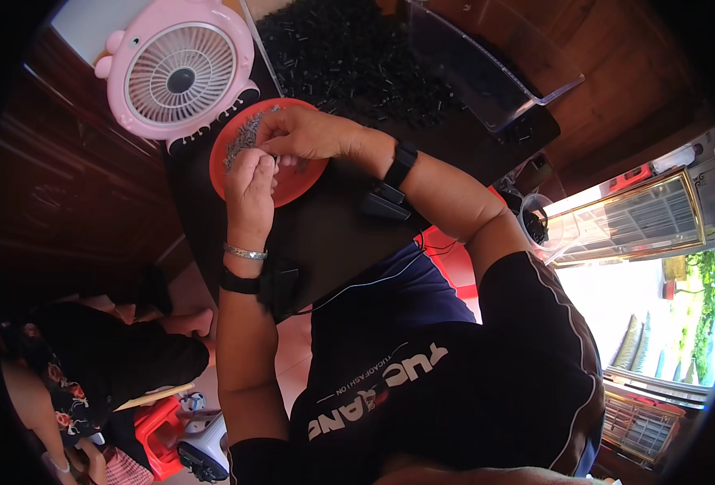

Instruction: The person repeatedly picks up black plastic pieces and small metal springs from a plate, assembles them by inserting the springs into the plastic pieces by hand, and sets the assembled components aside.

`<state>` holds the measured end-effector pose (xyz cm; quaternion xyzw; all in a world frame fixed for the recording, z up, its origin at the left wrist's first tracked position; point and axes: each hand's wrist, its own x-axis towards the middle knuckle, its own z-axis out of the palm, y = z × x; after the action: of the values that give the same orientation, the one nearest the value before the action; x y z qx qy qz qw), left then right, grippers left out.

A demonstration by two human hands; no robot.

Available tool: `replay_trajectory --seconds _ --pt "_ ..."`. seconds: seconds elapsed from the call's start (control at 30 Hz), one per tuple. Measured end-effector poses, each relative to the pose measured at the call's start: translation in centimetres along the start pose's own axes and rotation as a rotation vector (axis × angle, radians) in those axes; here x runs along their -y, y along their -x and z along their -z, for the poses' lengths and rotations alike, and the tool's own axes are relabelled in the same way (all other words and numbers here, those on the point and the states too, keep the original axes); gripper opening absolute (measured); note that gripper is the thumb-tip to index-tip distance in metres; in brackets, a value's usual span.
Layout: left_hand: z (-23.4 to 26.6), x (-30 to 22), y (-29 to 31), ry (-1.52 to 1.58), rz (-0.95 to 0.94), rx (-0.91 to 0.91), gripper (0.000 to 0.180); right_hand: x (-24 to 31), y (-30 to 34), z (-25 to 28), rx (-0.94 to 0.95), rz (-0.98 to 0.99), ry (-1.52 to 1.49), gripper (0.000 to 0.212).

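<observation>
Over the red-orange plate [294,192] my two hands meet, fingertips together. My left hand [250,187] is closed in a pinch, its thumb against a small dark piece too tiny to name. From the right, my right hand [310,133] reaches in, also closed, thumb and forefinger pressed together at the same spot. What it grips is hidden by the fingers. Many small grey metal pieces [243,139], like pins or screws, lie on the plate beside my hands.
A pink animal-shaped fan [178,77] stands left of the plate. A large heap of small black pieces [349,61] covers the far table, beside a clear plastic bin [507,101]. A clear tub [542,222] holds black pieces at right. Another person [90,364] sits at lower left.
</observation>
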<state>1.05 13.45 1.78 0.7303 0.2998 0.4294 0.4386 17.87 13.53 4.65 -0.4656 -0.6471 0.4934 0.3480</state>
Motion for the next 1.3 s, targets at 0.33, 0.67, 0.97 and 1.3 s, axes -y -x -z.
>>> replay_trajectory --seconds 0.33,0.67,0.97,1.3 --pt "0.7 0.0 0.1 0.333 0.203 -0.042 0.022 1.0 0.6 -0.5 -0.021 0.041 -0.008 0.017" --pt "2.0 0.1 -0.3 0.883 0.372 0.042 0.022 0.6 0.6 -1.3 -0.215 0.403 0.338 0.011" --pt "1.0 -0.8 -0.3 0.356 0.186 -0.081 0.018 0.8 0.5 0.2 -0.124 0.116 -0.101 0.02" --pt "0.6 -0.5 0.0 0.277 0.143 0.019 0.02 1.5 0.9 0.0 -0.015 0.0 -0.131 0.026"
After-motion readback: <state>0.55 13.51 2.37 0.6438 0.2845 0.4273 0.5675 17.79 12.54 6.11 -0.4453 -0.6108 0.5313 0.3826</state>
